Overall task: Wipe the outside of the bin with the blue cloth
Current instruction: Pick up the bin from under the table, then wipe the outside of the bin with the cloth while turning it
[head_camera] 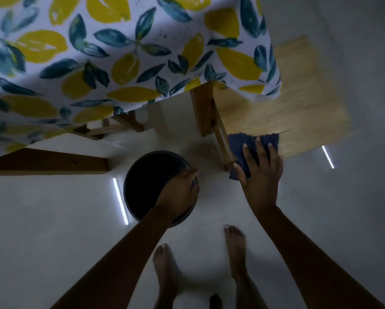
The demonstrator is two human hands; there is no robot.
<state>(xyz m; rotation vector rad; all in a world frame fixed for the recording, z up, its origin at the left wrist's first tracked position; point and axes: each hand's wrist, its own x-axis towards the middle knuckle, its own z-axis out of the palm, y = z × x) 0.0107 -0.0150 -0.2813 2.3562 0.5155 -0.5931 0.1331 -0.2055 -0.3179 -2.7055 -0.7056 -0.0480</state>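
Left hand (pixel 178 192) gripping the dark bin (pixel 142 181) rim, right hand (pixel 262 172) spread flat on the blue cloth (pixel 243 146) (on a wooden stool (pixel 298 112)), nothing gripped.

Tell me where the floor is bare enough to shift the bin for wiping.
Bare floor lies left of the bin, below the table leg, and right of the feet. It is crowded behind the bin: chair leg, blue cloth under the right hand, tablecloth overhanging.
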